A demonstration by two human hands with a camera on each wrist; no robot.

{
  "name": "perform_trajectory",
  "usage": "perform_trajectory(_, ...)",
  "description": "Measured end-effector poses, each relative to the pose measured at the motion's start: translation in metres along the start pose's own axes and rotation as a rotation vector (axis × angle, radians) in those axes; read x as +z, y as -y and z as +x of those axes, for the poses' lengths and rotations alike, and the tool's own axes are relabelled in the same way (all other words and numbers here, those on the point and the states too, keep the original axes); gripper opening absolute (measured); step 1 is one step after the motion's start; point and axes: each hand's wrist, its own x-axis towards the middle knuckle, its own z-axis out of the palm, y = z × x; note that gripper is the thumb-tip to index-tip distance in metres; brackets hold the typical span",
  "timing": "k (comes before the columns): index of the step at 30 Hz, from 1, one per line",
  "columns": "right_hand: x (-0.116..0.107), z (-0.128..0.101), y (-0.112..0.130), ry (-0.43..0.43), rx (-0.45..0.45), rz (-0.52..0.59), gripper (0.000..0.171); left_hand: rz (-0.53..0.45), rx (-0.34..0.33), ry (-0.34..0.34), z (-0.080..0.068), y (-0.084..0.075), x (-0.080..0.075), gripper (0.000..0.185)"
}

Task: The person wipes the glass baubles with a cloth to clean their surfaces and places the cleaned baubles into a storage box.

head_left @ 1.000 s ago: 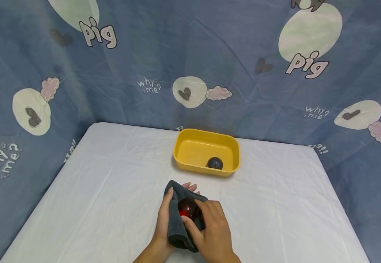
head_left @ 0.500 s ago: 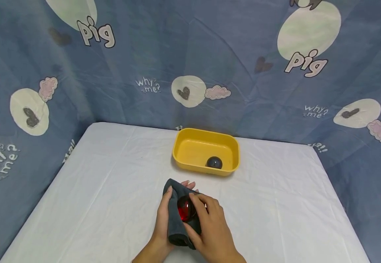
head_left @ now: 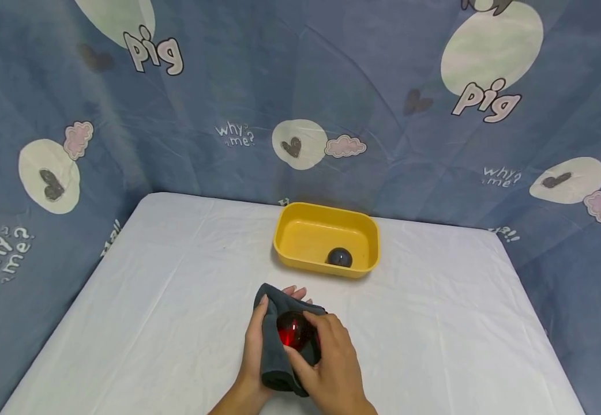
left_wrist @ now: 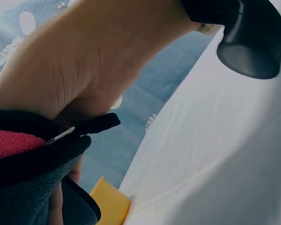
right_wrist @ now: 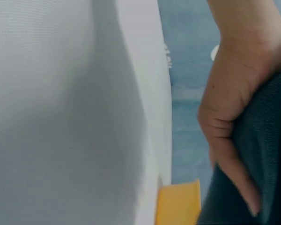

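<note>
A shiny red ball [head_left: 292,332] lies in a dark grey cloth [head_left: 271,351] near the front middle of the white table [head_left: 150,300]. My left hand [head_left: 251,346] cups the cloth from the left, its thumb over the top fold and its fingertips showing behind. From the right, my right hand [head_left: 331,369] grips the ball with curled fingers. In the left wrist view the cloth [left_wrist: 37,187] wraps a red patch of the ball [left_wrist: 9,143] under the hand [left_wrist: 84,61]. In the right wrist view the right hand [right_wrist: 229,117] lies against the cloth [right_wrist: 267,154].
A yellow tub [head_left: 305,233] stands just beyond the hands, with a grey ball [head_left: 339,257] in its near right corner. Its corner also shows in the wrist views: tub [left_wrist: 110,204], tub [right_wrist: 178,204]. A blue printed curtain [head_left: 300,86] hangs behind and beside the table.
The hands, cloth and ball have shifted slightly left. The right fingers have slid over the ball, which stays held in the cloth.
</note>
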Motion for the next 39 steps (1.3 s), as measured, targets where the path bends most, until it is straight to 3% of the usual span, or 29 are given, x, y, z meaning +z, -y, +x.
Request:
perform_trajectory(3,0.002,-0.001,0.000,-0.011,0.040,0.003,0.051,0.005,-0.001,-0.011,0.000,0.001,0.001,0.067)
perform_trajectory(7,-0.002,0.000,-0.002,0.048,0.050,-0.005,0.052,0.003,-0.005,-0.025,0.000,-0.001,0.002,0.067)
perform_trajectory(14,-0.021,0.007,-0.009,0.216,-0.107,-0.013,0.087,-0.001,0.029,0.012,-0.001,-0.004,0.003,0.068)
perform_trajectory(21,-0.027,0.012,-0.008,0.289,-0.157,-0.034,0.071,0.011,0.013,-0.011,-0.003,-0.002,0.004,0.071)
perform_trajectory(31,-0.014,0.006,-0.002,0.087,-0.144,0.033,0.071,-0.004,0.021,0.023,-0.004,-0.001,0.004,0.070)
perform_trajectory(35,-0.007,0.003,0.001,0.012,-0.111,0.004,0.069,0.007,0.042,0.013,-0.004,0.000,0.004,0.069)
perform_trajectory(39,-0.003,0.003,0.003,-0.008,-0.063,-0.049,0.064,0.043,0.044,-0.012,-0.004,0.001,0.003,0.067)
